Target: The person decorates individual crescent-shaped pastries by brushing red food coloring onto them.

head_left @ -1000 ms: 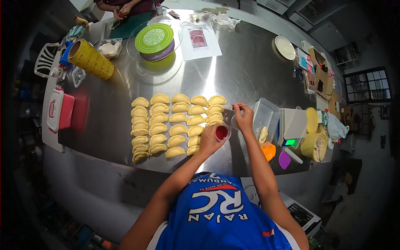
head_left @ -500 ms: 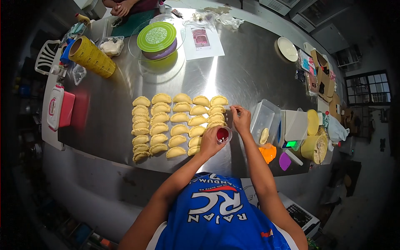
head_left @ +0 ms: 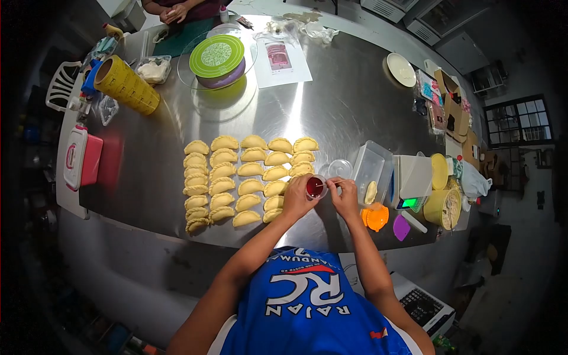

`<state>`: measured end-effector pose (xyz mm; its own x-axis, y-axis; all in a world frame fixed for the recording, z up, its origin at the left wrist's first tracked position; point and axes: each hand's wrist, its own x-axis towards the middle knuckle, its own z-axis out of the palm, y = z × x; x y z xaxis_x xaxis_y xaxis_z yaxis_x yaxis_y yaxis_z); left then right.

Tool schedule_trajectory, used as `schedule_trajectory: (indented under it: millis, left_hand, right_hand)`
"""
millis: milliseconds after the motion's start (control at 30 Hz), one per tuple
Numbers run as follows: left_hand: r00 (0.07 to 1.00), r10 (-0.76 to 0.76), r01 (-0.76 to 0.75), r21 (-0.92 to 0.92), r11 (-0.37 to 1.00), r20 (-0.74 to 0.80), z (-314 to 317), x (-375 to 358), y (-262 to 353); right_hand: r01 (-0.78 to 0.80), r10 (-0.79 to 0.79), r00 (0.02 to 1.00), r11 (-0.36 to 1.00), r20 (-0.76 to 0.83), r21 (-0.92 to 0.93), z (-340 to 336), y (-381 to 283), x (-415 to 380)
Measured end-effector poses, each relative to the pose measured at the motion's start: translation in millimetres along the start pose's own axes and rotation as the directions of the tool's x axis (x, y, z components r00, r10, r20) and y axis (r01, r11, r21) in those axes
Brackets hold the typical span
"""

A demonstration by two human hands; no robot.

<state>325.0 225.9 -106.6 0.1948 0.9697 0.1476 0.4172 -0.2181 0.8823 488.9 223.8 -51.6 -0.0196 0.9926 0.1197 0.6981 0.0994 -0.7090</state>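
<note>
Red liquid sits in a small clear cup (head_left: 315, 188), which the left hand (head_left: 298, 199) holds upright in a curled grip at the near right corner of the pastries (head_left: 250, 186). The right hand (head_left: 345, 197) has a narrow grip, thumb and fingers pinched on a thin stick (head_left: 323, 186) whose far end reaches into the cup. The pastries, pale yellow half-moons with crimped edges, lie in five columns on the shiny metal surface (head_left: 337, 106), left of and beyond the cup. A clear round lid (head_left: 340, 168) lies flat just beyond the right hand. To the right of that hand stands a clear tub (head_left: 383, 163) with one piece of dough (head_left: 371, 192) inside, then a scale (head_left: 412, 177) with a lit green display. Nearer the edge are an orange mould (head_left: 376, 217) and a purple scraper (head_left: 401, 227). At the far side, a green disc (head_left: 217, 55) tops a round stand, beside a printed sheet (head_left: 296, 69); another person's hands (head_left: 175, 13) are at the far left.
</note>
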Motion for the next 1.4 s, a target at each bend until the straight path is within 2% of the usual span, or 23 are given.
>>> schedule_trajectory:
  millis: [133, 200, 233, 300, 433, 633, 700, 833, 867, 900, 1200, 1267, 1400]
  left_hand:
    - [1.000, -0.018, 0.018, -0.001, 1.000, 0.020, -4, 2, 2]
    - [1.000, -0.007, 0.007, 0.005, 1.000, 0.000, -4, 2, 0]
    - [1.000, 0.005, -0.005, 0.008, 1.000, -0.018, -4, 2, -2]
    - [1.000, -0.004, 0.005, 0.020, 1.000, -0.013, -2, 3, -5]
    - [1.000, -0.010, 0.010, 0.033, 0.999, -0.007, -3, 7, -3]
    - [1.000, 0.008, -0.008, 0.048, 0.999, -0.002, 3, 4, -5]
    - [0.999, 0.035, -0.035, 0.017, 0.999, -0.005, 0, 5, -2]
    - [1.000, -0.013, 0.013, 0.011, 1.000, 0.022, 2, -4, 1]
    - [0.995, -0.070, 0.066, 0.064, 0.996, 0.064, 5, -8, -1]
    - [1.000, 0.001, -0.001, -0.005, 1.000, 0.028, 2, -5, 2]
    - [0.999, -0.008, 0.008, 0.002, 1.000, 0.039, -4, -8, 5]
    - [0.998, -0.034, 0.034, -0.001, 0.999, 0.056, -7, -8, 5]
    - [1.000, 0.015, -0.015, 0.002, 1.000, 0.018, -11, -17, -9]
  right_hand:
    - [0.005, -0.005, 1.000, 1.000, -0.001, 0.006, -3, -2, 6]
    - [-0.050, 0.062, 0.996, 0.984, -0.065, 0.170, -8, -4, 16]
    - [-0.048, 0.060, 0.996, 0.984, -0.063, 0.171, -9, -1, 22]
    - [-0.147, 0.189, 0.979, 0.917, -0.080, 0.370, -11, 10, 35]
    - [-0.118, 0.213, 0.966, 0.866, -0.145, 0.486, -9, 25, 72]
    - [-0.149, 0.202, 0.966, 0.945, -0.163, 0.293, 20, 50, 113]
    - [-0.138, 0.162, 0.975, 0.978, -0.154, 0.156, 27, 51, 123]
    - [-0.117, 0.134, 0.984, 0.983, -0.117, 0.142, 34, 51, 125]
    - [-0.114, 0.111, 0.986, 0.993, -0.123, -0.017, 34, 50, 127]
    - [-0.091, 0.088, 0.987, 0.996, -0.134, -0.011, 36, 51, 136]
    - [-0.137, 0.135, 0.988, 0.990, -0.068, -0.016, 33, 39, 127]
    - [-0.060, 0.079, 0.984, 0.991, -0.162, 0.117, 19, 24, 120]
    - [-0.059, 0.098, 0.980, 0.975, -0.173, 0.215, -10, -3, 75]
